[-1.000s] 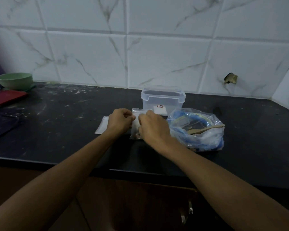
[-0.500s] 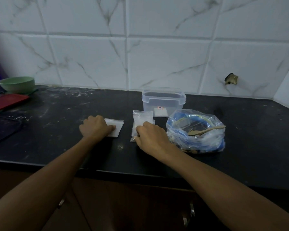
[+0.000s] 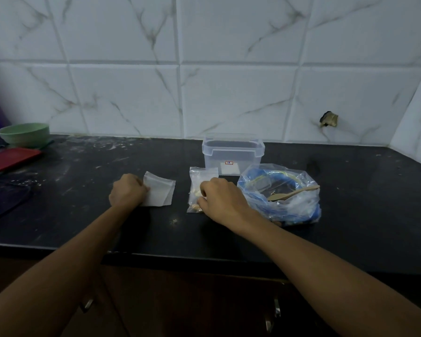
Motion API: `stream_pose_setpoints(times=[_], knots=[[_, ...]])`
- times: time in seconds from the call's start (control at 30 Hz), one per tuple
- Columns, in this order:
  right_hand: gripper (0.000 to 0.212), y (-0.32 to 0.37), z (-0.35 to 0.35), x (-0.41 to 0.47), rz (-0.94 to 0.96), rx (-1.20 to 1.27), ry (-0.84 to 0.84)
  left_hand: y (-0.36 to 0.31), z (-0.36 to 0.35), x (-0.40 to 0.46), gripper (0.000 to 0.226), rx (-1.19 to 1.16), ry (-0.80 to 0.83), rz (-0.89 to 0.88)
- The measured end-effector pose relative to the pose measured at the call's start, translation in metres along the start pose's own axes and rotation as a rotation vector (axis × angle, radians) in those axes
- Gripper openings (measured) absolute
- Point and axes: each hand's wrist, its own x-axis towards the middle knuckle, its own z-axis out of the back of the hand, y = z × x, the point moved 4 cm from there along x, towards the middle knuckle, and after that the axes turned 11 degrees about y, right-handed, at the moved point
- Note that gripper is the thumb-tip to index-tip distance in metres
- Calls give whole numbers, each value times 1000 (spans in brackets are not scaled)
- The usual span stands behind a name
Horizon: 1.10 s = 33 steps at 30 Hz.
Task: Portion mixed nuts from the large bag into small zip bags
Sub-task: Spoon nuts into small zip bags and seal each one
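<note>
On the black counter (image 3: 350, 239) my left hand (image 3: 127, 190) grips the left edge of a small stack of empty zip bags (image 3: 159, 192). My right hand (image 3: 220, 199) lies with curled fingers on a small zip bag with nuts in it (image 3: 196, 184), which lies flat. To its right sits the large clear bag (image 3: 281, 200), open at the top, with blue inside and a wooden spoon (image 3: 293, 193) resting in it.
A clear plastic box (image 3: 232, 154) stands behind the nut bag near the tiled wall. A green bowl (image 3: 23, 133) and a red board (image 3: 9, 160) are at the far left. The counter's front edge runs below my forearms.
My left hand let go of the nut bag, moved left and took hold of the empty zip bags. My right hand stayed on the nut bag.
</note>
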Motion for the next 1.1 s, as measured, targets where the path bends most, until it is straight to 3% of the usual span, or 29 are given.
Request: stream_pose_setpoints(times=[0.2, 0.33, 0.4, 0.53, 0.73, 0.87, 0.93, 1.1], knots=[[19, -10, 20, 4, -43, 140, -53, -2, 12, -5, 20, 48, -82, -59], [14, -19, 37, 10, -46, 276, -20, -19, 25, -16, 20, -65, -104, -222], [18, -22, 48, 14, -43, 368, -24, -41, 31, -27, 18, -128, -48, -343], [46, -25, 75, 19, -37, 429, 17, -96, 35, -57, 13, -164, 83, -565], [17, -42, 105, 5, -65, 330, 16, -148, 6, -88, 10, -341, 241, -684], [20, -69, 113, -12, -178, 350, -92, -165, -13, -104, 11, -236, -84, -655], [27, -81, 115, -19, -229, 376, -147, -178, -23, -121, 20, -226, -152, -698], [38, -97, 120, -35, -271, 524, -148, -209, -49, -138, 42, -536, 292, -606]])
